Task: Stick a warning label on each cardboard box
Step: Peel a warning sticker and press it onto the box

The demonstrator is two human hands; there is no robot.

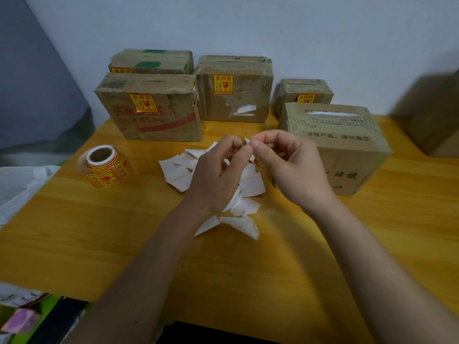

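Over the middle of the yellow table (74, 232), my left hand (218, 172) and my right hand (290, 167) meet fingertip to fingertip and pinch a small piece of label paper (247, 141) between them. A roll of yellow and red warning labels (105, 166) stands to the left. Several cardboard boxes stand along the back: the front left box (151, 108), the box behind it (151, 61), the middle box (233, 89) and the small right box (304, 94) each carry a warning label. The nearest right box (347, 145) shows no label on its visible faces.
A heap of white backing papers (238, 194) lies under and around my hands. A larger brown box (437, 120) sits at the far right edge. White plastic (19, 184) lies off the table's left side. The wall is right behind the boxes.
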